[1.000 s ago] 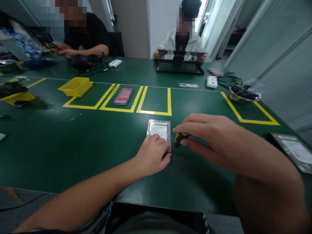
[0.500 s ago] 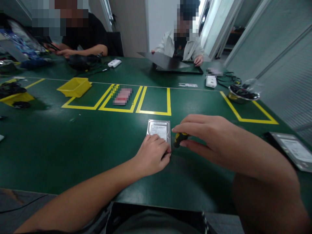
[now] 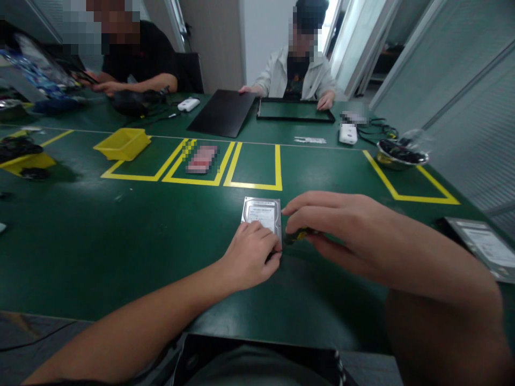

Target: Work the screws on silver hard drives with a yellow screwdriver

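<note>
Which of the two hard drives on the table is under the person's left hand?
The hard drive near the table's middle: the left hand rests on its near edge. The other hard drive lies untouched at the far right.
</note>
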The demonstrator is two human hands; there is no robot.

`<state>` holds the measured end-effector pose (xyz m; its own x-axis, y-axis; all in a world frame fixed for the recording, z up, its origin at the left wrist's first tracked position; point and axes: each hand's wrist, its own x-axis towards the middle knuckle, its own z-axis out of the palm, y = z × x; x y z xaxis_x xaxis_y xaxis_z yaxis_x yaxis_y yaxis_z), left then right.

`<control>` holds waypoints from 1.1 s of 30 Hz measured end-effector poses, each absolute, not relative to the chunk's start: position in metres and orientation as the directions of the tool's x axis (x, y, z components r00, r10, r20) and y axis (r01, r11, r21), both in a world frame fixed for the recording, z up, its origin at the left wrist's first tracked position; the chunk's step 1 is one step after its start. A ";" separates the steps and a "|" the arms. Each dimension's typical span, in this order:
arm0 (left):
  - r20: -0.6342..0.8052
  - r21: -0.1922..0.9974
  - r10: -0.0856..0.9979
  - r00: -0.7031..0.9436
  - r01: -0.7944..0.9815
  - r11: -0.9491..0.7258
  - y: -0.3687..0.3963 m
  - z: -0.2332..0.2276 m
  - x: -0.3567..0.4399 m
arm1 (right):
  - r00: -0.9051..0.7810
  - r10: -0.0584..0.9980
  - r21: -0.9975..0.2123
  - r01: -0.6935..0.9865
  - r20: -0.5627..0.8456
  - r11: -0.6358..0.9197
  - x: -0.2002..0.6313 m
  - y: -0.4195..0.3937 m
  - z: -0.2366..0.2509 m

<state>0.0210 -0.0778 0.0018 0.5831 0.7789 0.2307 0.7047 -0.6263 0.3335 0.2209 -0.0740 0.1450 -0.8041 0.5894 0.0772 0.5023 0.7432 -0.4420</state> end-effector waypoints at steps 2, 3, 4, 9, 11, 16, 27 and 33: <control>0.233 0.331 0.780 0.580 0.707 -0.625 -0.078 0.002 0.021 | -0.800 0.593 -0.428 0.507 0.090 0.748 0.221 -0.075 0.146; 0.232 0.331 0.781 0.580 0.708 -0.624 -0.078 0.002 0.021 | -0.798 0.595 -0.422 0.510 0.093 0.750 0.222 -0.075 0.146; 0.230 0.331 0.781 0.580 0.708 -0.624 -0.078 0.002 0.021 | -0.797 0.596 -0.418 0.512 0.093 0.750 0.222 -0.075 0.146; 0.224 0.333 0.783 0.580 0.709 -0.621 -0.078 0.003 0.021 | -0.802 0.586 -0.402 0.501 0.118 0.766 0.220 -0.074 0.146; 0.223 0.336 0.782 0.582 0.708 -0.622 -0.078 0.003 0.022 | -0.790 0.599 -0.384 0.517 0.132 0.765 0.219 -0.073 0.146; 0.220 0.345 0.787 0.577 0.708 -0.616 -0.078 0.002 0.022 | -0.750 0.649 -0.320 0.589 0.123 0.742 0.220 -0.074 0.145; 0.223 0.316 0.781 0.584 0.714 -0.625 -0.077 0.001 0.024 | -0.703 0.695 -0.188 0.670 0.151 0.718 0.213 -0.074 0.137; 0.217 0.292 0.780 0.587 0.723 -0.626 -0.077 0.001 0.026 | -0.710 0.675 -0.152 0.658 0.200 0.737 0.209 -0.075 0.132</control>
